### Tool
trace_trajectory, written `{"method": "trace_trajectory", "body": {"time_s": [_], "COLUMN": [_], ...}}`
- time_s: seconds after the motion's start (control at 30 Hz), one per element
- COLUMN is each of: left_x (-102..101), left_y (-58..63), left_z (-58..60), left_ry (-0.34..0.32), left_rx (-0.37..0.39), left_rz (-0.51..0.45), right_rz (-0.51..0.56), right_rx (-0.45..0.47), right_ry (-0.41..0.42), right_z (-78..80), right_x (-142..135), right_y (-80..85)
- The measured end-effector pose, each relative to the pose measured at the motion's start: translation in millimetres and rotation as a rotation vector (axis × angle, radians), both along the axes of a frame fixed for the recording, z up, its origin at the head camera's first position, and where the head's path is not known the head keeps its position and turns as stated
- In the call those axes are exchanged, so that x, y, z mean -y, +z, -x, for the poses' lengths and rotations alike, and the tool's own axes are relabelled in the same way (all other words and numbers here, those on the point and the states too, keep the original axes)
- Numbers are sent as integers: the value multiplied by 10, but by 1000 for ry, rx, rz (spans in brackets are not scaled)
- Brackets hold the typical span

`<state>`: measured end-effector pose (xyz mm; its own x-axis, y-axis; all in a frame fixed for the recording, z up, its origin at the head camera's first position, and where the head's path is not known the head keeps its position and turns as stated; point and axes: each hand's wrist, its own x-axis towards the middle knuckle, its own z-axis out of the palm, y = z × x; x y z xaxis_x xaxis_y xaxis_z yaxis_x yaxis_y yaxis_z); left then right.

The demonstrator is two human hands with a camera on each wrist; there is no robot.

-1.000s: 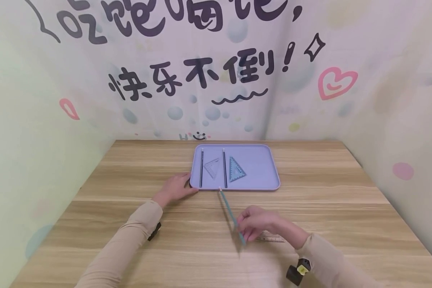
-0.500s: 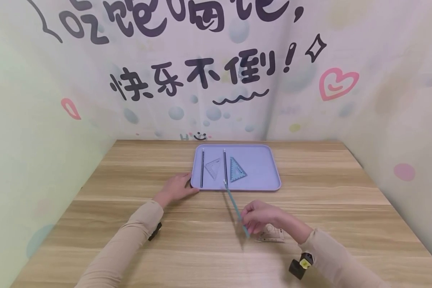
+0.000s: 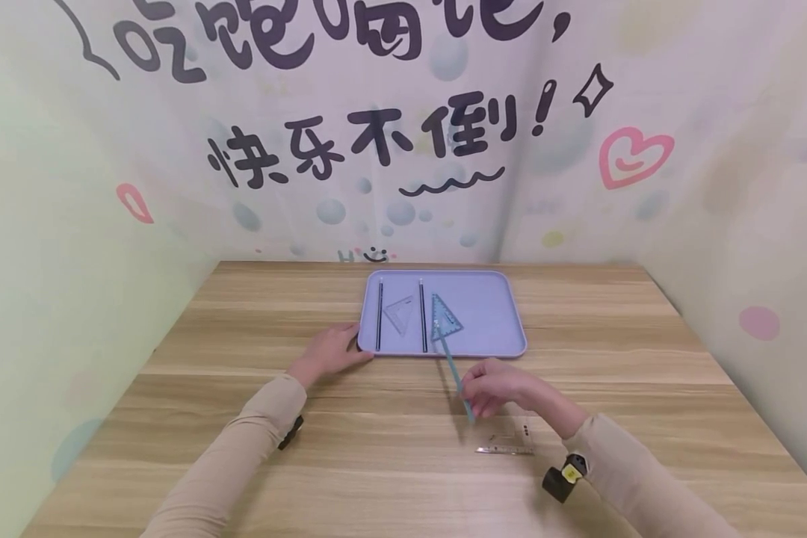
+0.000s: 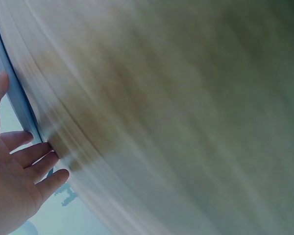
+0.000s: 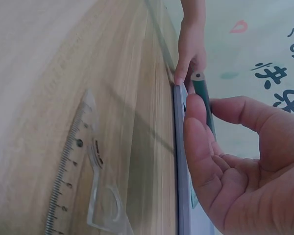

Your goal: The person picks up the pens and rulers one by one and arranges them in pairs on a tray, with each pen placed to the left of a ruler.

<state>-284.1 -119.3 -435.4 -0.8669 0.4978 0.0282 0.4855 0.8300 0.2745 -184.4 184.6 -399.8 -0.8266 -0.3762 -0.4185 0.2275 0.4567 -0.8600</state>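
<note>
My right hand pinches a teal pencil between thumb and fingers. Its far tip reaches over the near rim of the lavender tray, in front of a blue set square. In the right wrist view the pencil's near end pokes up past the fingertips. My left hand rests against the tray's near left corner, fingers fairly straight in the left wrist view. Inside the tray lie two dark pencils, one at the left and one near the middle, with a clear set square between them.
A clear plastic set square with ruler markings lies on the wooden table, below and near my right hand. A printed cloth hangs behind the table's far edge, and pale walls stand at both sides.
My right hand has moved forward and slightly right with the teal pencil, whose tip now passes over the tray's rim. More of the table's clear set square shows. The left hand stays put.
</note>
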Motion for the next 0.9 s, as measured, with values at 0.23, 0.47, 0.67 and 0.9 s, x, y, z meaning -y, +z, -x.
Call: {"method": "trace_trajectory", "body": {"time_s": [0.23, 0.47, 0.67, 0.9], "left_x": [4, 6, 8, 6], "left_y": [-6, -15, -32, -21], "left_z": [10, 9, 15, 7], "left_ry": [-9, -13, -11, 3], "left_rx": [-6, -11, -18, 3], "left_rz": [-1, -9, -7, -8], "right_rz": [-21, -29, -35, -60], "right_rx": [4, 4, -6, -26], "right_ry": [-38, -88, -122, -142], "right_z": [120, 251, 385, 514], "right_x": [-14, -31, -66, -74], "right_y": [5, -5, 1, 22]}}
